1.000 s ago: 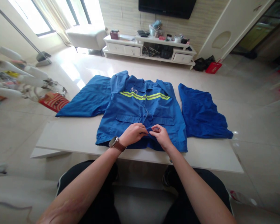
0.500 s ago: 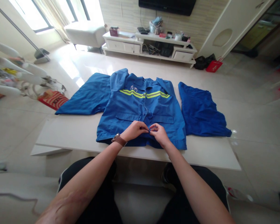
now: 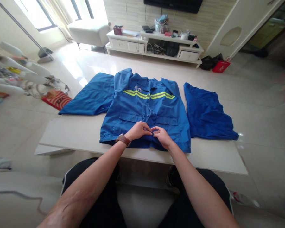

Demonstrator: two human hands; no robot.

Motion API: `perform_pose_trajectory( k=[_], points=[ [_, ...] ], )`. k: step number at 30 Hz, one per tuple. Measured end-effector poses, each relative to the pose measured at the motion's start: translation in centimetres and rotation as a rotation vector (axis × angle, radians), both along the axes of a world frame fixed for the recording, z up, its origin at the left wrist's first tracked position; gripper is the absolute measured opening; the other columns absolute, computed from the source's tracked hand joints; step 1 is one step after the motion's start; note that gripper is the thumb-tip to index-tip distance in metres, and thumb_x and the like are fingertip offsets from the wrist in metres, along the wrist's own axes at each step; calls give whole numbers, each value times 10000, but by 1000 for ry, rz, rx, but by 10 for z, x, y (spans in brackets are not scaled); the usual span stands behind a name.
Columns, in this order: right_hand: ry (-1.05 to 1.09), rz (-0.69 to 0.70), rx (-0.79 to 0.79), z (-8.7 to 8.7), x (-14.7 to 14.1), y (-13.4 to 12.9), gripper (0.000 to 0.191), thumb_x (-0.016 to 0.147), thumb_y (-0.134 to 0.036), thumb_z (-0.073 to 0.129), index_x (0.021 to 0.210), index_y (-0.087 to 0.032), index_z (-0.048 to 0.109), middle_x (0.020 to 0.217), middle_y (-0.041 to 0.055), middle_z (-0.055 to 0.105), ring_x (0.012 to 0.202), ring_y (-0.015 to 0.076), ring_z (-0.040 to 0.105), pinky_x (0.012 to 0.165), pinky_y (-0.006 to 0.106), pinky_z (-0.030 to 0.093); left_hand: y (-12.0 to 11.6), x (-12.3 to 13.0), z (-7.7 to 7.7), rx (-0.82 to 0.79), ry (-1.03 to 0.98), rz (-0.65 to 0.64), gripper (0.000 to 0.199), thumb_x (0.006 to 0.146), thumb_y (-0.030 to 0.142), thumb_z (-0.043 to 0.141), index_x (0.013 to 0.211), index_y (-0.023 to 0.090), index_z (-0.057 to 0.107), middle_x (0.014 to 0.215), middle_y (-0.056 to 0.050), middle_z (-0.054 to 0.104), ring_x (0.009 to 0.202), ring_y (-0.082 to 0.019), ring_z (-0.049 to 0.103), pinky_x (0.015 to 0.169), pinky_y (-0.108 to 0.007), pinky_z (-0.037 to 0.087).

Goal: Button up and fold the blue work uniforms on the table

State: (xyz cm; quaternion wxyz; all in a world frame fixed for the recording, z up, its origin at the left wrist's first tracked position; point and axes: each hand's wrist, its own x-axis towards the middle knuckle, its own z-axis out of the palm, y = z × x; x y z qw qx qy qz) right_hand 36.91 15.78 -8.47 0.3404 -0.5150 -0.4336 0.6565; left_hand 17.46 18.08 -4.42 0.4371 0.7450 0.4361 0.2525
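Note:
A blue jacket (image 3: 135,106) with yellow-green reflective stripes lies front up, its collar at the far side. My left hand (image 3: 142,129) pinches the front edge of the jacket near the bottom hem, at the middle. Touching it, my right hand (image 3: 161,136) pinches the same edge from the right. The fingertips meet and hide the small part between them. Folded blue cloth (image 3: 90,95) lies left of the jacket, and darker blue cloth (image 3: 206,114) lies at its right.
The white table (image 3: 218,155) is in front of my knees. Thread cones (image 3: 33,79) and a red striped bag (image 3: 58,99) stand at the left. Beyond are a white TV cabinet (image 3: 130,46) and a red bag (image 3: 220,66).
The view has shifted slightly, so the room appears a little further right. Both hands keep their pinch at the same place on the jacket.

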Motion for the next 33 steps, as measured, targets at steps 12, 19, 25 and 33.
perform_pose_trajectory(
  k=[12, 19, 25, 33],
  points=[
    [35, -96, -42, 5, -2, 0, 377, 554, -251, 758, 902, -227, 617, 703, -28, 667, 668, 152, 546, 608, 254, 376, -2, 2, 10, 38, 10, 29, 144, 752, 300, 856, 776, 170, 799, 748, -16, 735, 704, -138, 609, 666, -262, 426],
    [42, -56, -69, 4, -5, -1, 413, 524, -265, 816, 885, -222, 621, 711, -24, 679, 709, 161, 573, 649, 260, 409, -3, 0, 9, 51, -9, -28, 106, 744, 268, 862, 777, 181, 811, 785, -17, 729, 711, -130, 597, 675, -262, 420],
    [43, -12, -63, 0, -4, -3, 439, 515, -270, 843, 894, -221, 625, 728, -21, 681, 712, 159, 580, 676, 271, 437, -4, 4, 5, 64, 7, -46, 122, 724, 275, 883, 778, 188, 818, 787, -20, 723, 711, -134, 597, 679, -266, 424],
    [40, -10, -55, 5, -5, -2, 438, 496, -267, 862, 863, -213, 630, 758, -18, 674, 747, 154, 588, 716, 274, 445, -4, 4, 1, 51, 27, -8, 134, 732, 278, 873, 770, 173, 799, 773, -23, 734, 733, -151, 624, 685, -267, 433]
  ],
)
